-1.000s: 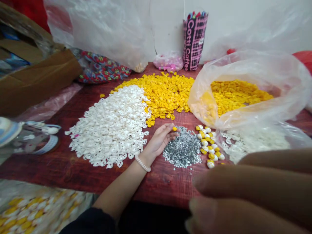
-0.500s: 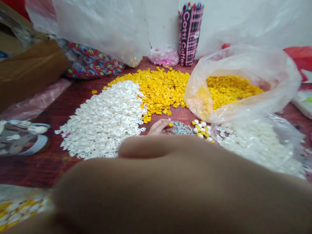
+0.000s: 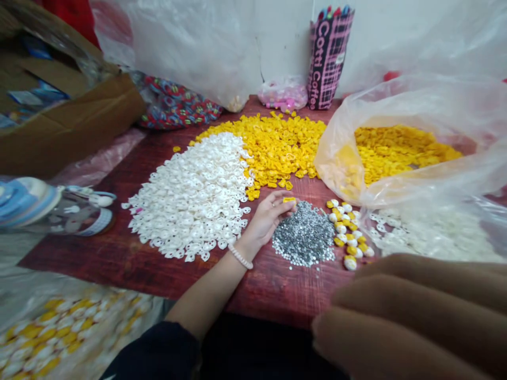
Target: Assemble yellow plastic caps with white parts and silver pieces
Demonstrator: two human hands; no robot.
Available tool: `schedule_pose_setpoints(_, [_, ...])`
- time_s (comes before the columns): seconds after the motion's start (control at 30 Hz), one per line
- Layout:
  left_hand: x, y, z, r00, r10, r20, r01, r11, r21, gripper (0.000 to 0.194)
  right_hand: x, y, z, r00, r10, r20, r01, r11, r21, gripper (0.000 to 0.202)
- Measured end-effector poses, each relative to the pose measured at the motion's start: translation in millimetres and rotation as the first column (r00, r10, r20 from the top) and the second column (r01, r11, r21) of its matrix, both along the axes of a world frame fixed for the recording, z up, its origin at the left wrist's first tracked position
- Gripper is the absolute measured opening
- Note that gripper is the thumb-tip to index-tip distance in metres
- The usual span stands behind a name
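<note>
My left hand (image 3: 269, 219), with a bead bracelet (image 3: 240, 256) at its wrist, pinches a small yellow plastic piece (image 3: 289, 200) between thumb and fingers. It hovers at the left edge of a heap of small silvery bits (image 3: 304, 235). Close to the camera at lower right, my right hand (image 3: 415, 316) looms large and blurred, its fingers stretched out and nothing visible in them. Left of my left hand lies a pile of white plastic pieces (image 3: 190, 195). Behind it spreads a pile of yellow pieces (image 3: 281, 148). Several joined yellow-and-white pieces (image 3: 350, 232) lie right of the silvery heap.
An open plastic bag (image 3: 396, 190) of yellow pieces stands at right, above a clear bag of white pieces (image 3: 439, 235). A cardboard box (image 3: 79, 126) and a bottle (image 3: 75, 211) are at left. A Cotti Coffee bag (image 3: 330, 60) leans against the wall. Finished-looking pieces (image 3: 59, 332) fill a bag at lower left.
My right hand has moved from across the front of the camera to the lower right, uncovering my left forearm and the silvery heap. The view has shifted left. My left hand still pinches a yellow piece.
</note>
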State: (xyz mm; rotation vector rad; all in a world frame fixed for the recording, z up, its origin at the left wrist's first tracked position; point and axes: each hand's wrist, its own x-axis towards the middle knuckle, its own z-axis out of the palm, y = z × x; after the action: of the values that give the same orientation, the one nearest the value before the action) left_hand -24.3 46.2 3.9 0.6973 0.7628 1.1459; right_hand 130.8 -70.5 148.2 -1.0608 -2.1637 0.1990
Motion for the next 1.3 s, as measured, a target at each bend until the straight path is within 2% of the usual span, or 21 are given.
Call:
schedule_pose_setpoints(0.07, [1.3,-0.6,1.3,1.000,0.019,-0.006,-0.019,1.000,0.014,0.029,0.6,34.2,-6.9,0.999,0.043,0.015,-0.042,0.996,-0.074,0.014])
schedule_pose_setpoints(0.1, [2.0,-1.1,2.1,0.999,0.034,-0.012,-0.034,0.999,0.021,0.028,0.3,53.2,-19.0,1.000,-0.005,-0.018,0.003,0.995,-0.103,0.012])
schedule_pose_setpoints(0.2, [4.5,-3.1,4.1,0.997,0.074,-0.038,-0.073,0.997,0.029,0.023,-5.2,101.1,-76.3,0.955,-0.195,-0.222,0.146,0.965,-0.218,0.011])
schedule_pose_setpoints(0.3, [7.6,-6.0,4.1,0.993,0.093,-0.072,-0.093,0.996,0.004,0.020,-14.7,117.0,-126.5,0.886,-0.309,-0.345,0.214,0.933,-0.288,0.011])
schedule_pose_setpoints(0.37, [10.2,-8.5,2.9,0.988,0.095,-0.120,-0.097,0.995,-0.007,0.022,-19.9,111.9,-142.0,0.869,-0.316,-0.380,0.200,0.928,-0.314,0.011])
schedule_pose_setpoints(0.43, [12.6,-11.2,1.1,0.979,0.081,-0.185,-0.082,0.997,-0.002,0.025,-23.0,102.8,-146.0,0.863,-0.321,-0.390,0.190,0.922,-0.337,0.011])
schedule_pose_setpoints(0.6, [14.7,-17.9,-0.1,0.962,-0.002,-0.275,0.026,0.996,0.084,0.025,-25.3,92.9,-141.9,0.833,-0.373,-0.409,0.230,0.905,-0.357,0.009])
schedule_pose_setpoints(0.73, [14.4,-21.5,1.9,0.939,0.034,-0.343,0.038,0.979,0.200,0.029,-23.6,94.8,-138.0,0.824,-0.373,-0.426,0.205,0.898,-0.389,0.009])
schedule_pose_setpoints(0.93, [15.5,-18.7,3.3,0.969,-0.015,-0.246,0.043,0.993,0.109,0.038,-16.9,97.7,-136.8,0.809,-0.368,-0.458,0.174,0.894,-0.412,0.008])
schedule_pose_setpoints(1.07, [14.1,-14.2,1.5,0.941,0.015,-0.338,0.052,0.981,0.188,0.039,-13.9,99.7,-141.7,0.855,-0.303,-0.421,0.142,0.918,-0.371,0.010])
schedule_pose_setpoints(1.2, [11.8,-12.1,1.8,0.936,-0.117,-0.332,0.174,0.974,0.148,0.040,-8.9,101.9,-144.2,0.890,-0.261,-0.374,0.141,0.938,-0.317,0.011])
schedule_pose_setpoints(1.3, [9.8,-11.3,6.0,0.953,-0.254,-0.166,0.262,0.965,0.029,0.037,-4.2,103.7,-143.1,0.906,-0.216,-0.363,0.107,0.949,-0.298,0.010])
